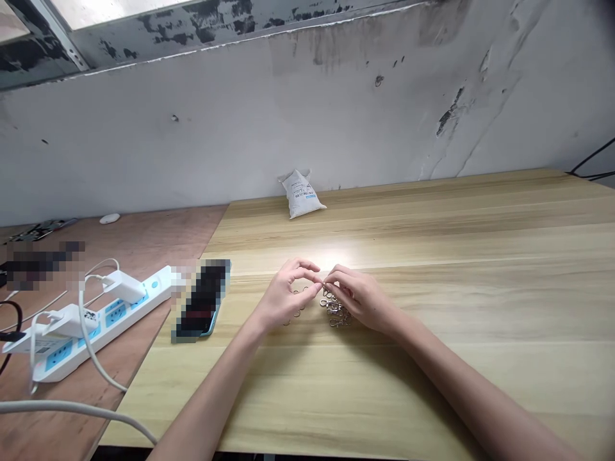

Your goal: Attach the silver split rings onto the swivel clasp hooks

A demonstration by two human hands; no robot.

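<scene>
Head view: a small metal piece [325, 289] is over the table [432, 269], pinched narrowly between thumb and forefinger of my left hand [283, 296] and my right hand [366, 298], fingertips meeting, forearms angled inward. Shiny silvery clasps [338, 314] lie heaped by my right hand, thin rings [296, 314] by my left. Beyond, on pale wood grain, a crinkled white bag [302, 191] bears blue-and-black print too small to read.
</scene>
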